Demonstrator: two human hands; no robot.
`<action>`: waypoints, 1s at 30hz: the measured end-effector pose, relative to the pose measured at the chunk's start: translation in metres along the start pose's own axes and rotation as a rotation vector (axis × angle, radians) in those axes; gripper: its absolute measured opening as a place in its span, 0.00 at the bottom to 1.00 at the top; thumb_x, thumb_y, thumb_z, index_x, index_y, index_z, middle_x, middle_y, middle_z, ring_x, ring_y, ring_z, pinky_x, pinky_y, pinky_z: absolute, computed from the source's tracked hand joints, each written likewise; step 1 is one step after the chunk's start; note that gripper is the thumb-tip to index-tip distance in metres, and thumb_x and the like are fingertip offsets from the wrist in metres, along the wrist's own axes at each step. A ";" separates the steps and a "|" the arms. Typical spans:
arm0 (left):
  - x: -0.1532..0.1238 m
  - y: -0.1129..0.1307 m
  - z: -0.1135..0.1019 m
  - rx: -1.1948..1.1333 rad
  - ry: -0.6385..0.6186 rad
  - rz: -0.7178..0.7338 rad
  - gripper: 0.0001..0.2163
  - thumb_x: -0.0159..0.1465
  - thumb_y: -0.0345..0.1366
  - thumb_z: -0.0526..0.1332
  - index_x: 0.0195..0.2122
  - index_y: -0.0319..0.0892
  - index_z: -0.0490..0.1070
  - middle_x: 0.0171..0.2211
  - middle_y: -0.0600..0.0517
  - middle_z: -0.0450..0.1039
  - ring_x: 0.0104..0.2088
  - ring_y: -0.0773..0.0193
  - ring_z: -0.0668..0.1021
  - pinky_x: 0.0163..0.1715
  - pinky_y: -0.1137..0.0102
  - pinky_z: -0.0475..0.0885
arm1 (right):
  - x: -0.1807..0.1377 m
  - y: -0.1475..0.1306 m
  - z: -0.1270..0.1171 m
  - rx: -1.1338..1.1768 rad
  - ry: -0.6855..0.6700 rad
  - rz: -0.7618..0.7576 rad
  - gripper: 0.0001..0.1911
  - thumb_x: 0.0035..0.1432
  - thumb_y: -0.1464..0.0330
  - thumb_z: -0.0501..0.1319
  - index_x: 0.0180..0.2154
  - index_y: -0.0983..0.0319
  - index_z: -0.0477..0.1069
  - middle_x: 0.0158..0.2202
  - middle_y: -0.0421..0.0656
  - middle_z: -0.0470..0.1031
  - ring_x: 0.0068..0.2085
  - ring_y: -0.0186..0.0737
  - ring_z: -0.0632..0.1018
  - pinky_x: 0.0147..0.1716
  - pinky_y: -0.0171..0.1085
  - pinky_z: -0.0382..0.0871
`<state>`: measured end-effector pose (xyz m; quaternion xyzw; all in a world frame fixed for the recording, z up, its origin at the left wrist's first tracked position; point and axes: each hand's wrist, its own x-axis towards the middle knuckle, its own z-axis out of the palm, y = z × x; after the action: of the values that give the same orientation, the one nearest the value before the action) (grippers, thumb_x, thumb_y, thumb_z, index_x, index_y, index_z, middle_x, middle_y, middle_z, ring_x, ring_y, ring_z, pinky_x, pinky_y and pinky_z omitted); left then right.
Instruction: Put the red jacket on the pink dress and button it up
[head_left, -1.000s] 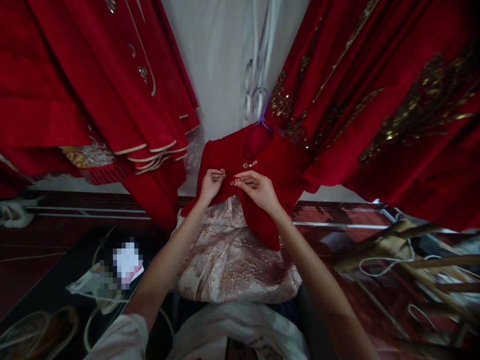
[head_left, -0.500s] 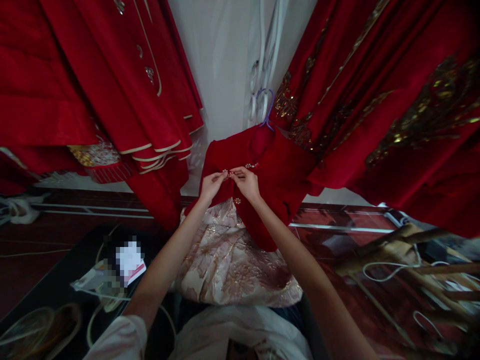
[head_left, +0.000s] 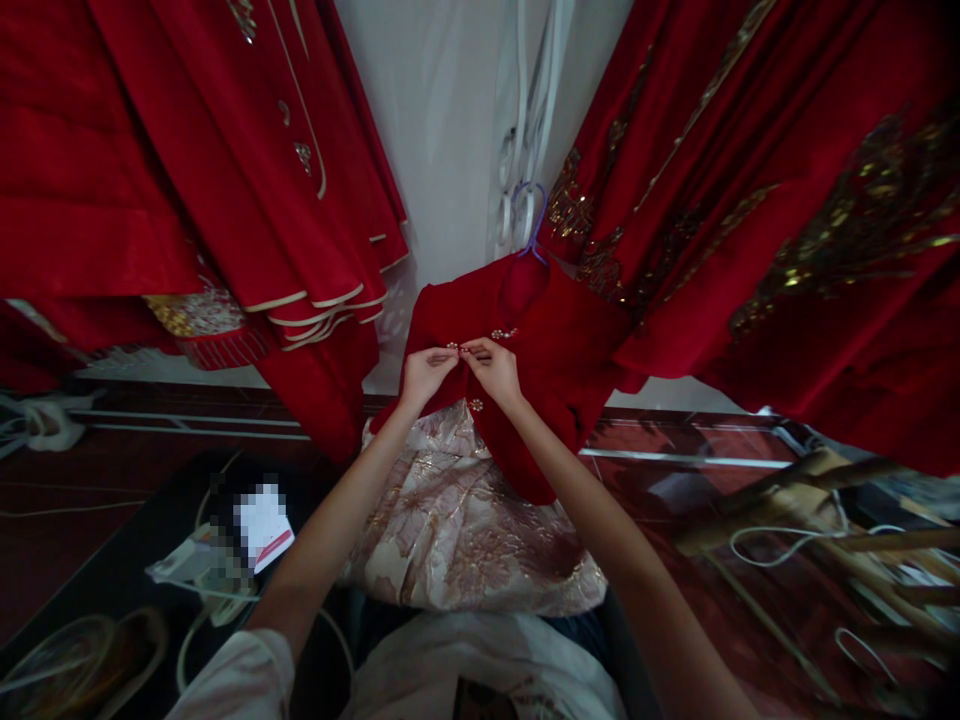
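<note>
A red jacket (head_left: 577, 350) hangs in front of me on a purple hanger (head_left: 537, 215). Low on its front, my left hand (head_left: 429, 374) pinches one side of an ornate button clasp (head_left: 452, 346). From the other side my right hand (head_left: 495, 370) meets it with closed fingertips, also at the clasp; the fingers partly hide the small pieces. Another beaded clasp (head_left: 504, 333) sits just above, and a round jewelled button (head_left: 475, 405) is below my hands. A pale pink and gold floral brocade skirt (head_left: 487, 520) spreads below the jacket, over my lap.
Red garments hang on the left (head_left: 247, 180) and right (head_left: 750, 200), the right ones with gold embroidery. A dark tabletop (head_left: 142, 545) at the left carries a white card (head_left: 264, 525) and clear plastic pieces. Wooden bars (head_left: 795, 500) and a white cable stand at the right.
Both hands stay at the same clasp. My left fingers have shifted slightly, covering a bit less of the ornate button. The view has moved very little.
</note>
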<state>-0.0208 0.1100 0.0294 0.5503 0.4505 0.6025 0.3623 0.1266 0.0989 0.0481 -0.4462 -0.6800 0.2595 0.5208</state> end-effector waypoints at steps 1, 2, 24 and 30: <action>0.000 0.000 0.000 -0.001 -0.002 0.002 0.06 0.50 0.32 0.68 0.29 0.38 0.79 0.31 0.48 0.80 0.31 0.63 0.80 0.43 0.64 0.75 | 0.000 0.000 0.000 0.002 -0.003 0.000 0.08 0.56 0.68 0.60 0.38 0.61 0.75 0.36 0.41 0.79 0.36 0.33 0.79 0.39 0.34 0.74; 0.000 -0.001 0.000 -0.006 -0.006 0.001 0.06 0.50 0.32 0.68 0.29 0.37 0.79 0.31 0.48 0.80 0.31 0.63 0.80 0.43 0.64 0.75 | -0.001 0.000 0.000 0.003 -0.005 0.000 0.08 0.56 0.68 0.60 0.38 0.61 0.75 0.36 0.41 0.79 0.36 0.33 0.79 0.39 0.34 0.74; -0.055 -0.013 -0.014 0.213 0.104 0.168 0.06 0.62 0.37 0.58 0.38 0.43 0.72 0.37 0.50 0.75 0.35 0.65 0.76 0.40 0.68 0.71 | -0.062 -0.012 -0.064 0.148 -0.258 0.113 0.12 0.59 0.69 0.59 0.46 0.60 0.71 0.47 0.46 0.77 0.47 0.36 0.79 0.51 0.42 0.72; -0.095 -0.010 -0.019 0.658 0.151 0.241 0.21 0.54 0.34 0.64 0.50 0.47 0.69 0.52 0.46 0.68 0.54 0.51 0.69 0.55 0.56 0.62 | -0.080 -0.016 -0.084 0.022 -0.294 0.141 0.12 0.59 0.67 0.60 0.45 0.61 0.72 0.40 0.45 0.78 0.42 0.37 0.79 0.45 0.41 0.74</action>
<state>-0.0278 0.0215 -0.0116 0.6405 0.5778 0.5026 0.0577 0.2046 0.0115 0.0498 -0.4444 -0.7130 0.3654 0.4008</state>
